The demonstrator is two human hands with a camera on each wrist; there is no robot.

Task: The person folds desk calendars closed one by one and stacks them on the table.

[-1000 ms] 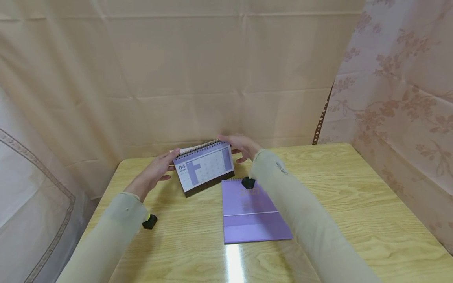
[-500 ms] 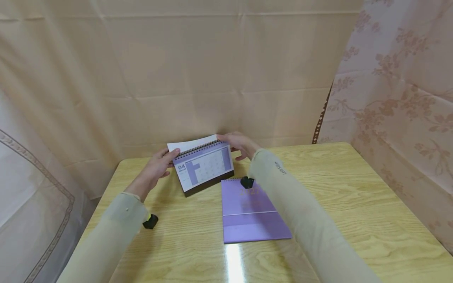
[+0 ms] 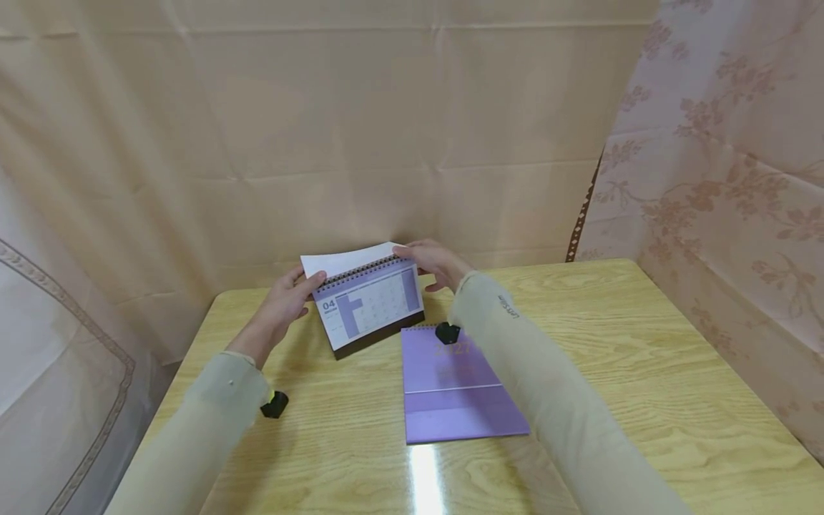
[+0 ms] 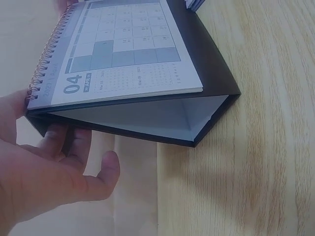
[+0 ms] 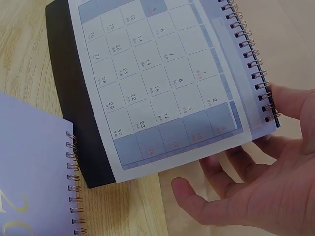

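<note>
A spiral-bound desk calendar, showing its 04 page, stands slanted on a dark folded base at the back of the table. My left hand grips its upper left corner, thumb at the coil and fingers behind. At the upper right corner my right hand holds it, thumb on the coil end and some fingers behind. A white page sticks up behind the coil between both hands. In the left wrist view the base's hollow side shows. Fingertips behind the calendar are partly hidden.
A purple calendar marked 2027 lies flat on the wooden table, just in front of the standing one and partly under my right forearm. Behind the table hangs a beige curtain; a flowered cloth hangs on the right.
The white page behind the coil has risen into view and shows more of itself. Both hands keep nearly the same places at the calendar's top corners; the purple calendar lies still.
</note>
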